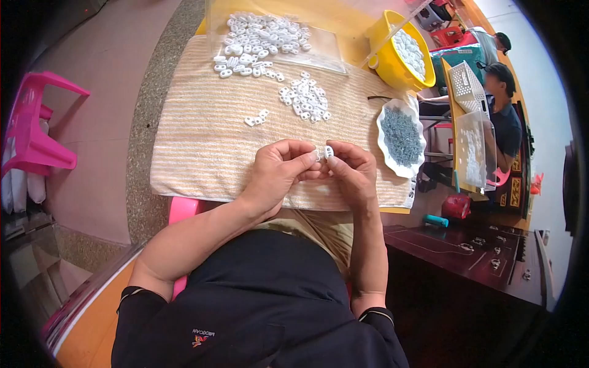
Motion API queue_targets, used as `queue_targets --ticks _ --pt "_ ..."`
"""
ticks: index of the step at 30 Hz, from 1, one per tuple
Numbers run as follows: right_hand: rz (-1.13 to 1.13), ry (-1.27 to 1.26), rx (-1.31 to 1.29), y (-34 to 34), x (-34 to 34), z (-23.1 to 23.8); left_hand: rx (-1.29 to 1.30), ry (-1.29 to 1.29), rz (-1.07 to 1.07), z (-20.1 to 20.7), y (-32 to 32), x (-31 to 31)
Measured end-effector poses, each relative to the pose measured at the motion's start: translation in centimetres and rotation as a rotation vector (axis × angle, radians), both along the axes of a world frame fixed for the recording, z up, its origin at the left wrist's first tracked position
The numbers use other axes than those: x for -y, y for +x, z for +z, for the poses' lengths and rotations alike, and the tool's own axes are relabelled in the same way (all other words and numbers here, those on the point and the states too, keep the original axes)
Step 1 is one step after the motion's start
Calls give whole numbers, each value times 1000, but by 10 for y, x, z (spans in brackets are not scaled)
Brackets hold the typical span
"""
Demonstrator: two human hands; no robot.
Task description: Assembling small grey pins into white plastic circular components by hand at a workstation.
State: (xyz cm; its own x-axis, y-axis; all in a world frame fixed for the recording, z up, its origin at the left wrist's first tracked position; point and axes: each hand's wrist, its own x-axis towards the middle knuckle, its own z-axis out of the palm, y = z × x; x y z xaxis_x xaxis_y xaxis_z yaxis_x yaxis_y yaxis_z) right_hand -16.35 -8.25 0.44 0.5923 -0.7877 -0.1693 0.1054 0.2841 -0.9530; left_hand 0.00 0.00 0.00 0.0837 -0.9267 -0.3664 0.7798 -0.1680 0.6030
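Note:
My left hand [274, 173] and my right hand [356, 173] meet over the near part of a striped towel [208, 132]. Between the right thumb and forefinger is a small white oval piece with slots [329, 151]. The left fingertips pinch a tiny pale or clear part right beside it; its kind is too small to make out. Beyond the hands lies a small heap of white two-holed oval pieces [308, 99], with a few more [256, 118] to its left. A scalloped white dish [383, 138] of small grey-blue parts [402, 136] stands to the right.
A larger pile of white ovals [264, 38] lies at the far side, partly on a clear tray [322, 52]. A yellow tub [386, 70] holds more white pieces. A pink stool [37, 132] stands left. Another person [506, 119] sits at a table on the right.

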Motion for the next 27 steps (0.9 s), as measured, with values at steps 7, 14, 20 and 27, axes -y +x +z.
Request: queue_targets --ticks 7,14,20,27 --pt "-10 -26 -36 1 -1 1 5 -9 -3 -1 0 -1" --pt "-11 -52 -51 1 -1 1 14 -6 -10 -2 0 -1" --pt "0 -100 -82 -1 0 1 40 4 -20 -1 0 -1" --pt "6 -90 -98 0 -1 5 56 12 -17 0 0 0"
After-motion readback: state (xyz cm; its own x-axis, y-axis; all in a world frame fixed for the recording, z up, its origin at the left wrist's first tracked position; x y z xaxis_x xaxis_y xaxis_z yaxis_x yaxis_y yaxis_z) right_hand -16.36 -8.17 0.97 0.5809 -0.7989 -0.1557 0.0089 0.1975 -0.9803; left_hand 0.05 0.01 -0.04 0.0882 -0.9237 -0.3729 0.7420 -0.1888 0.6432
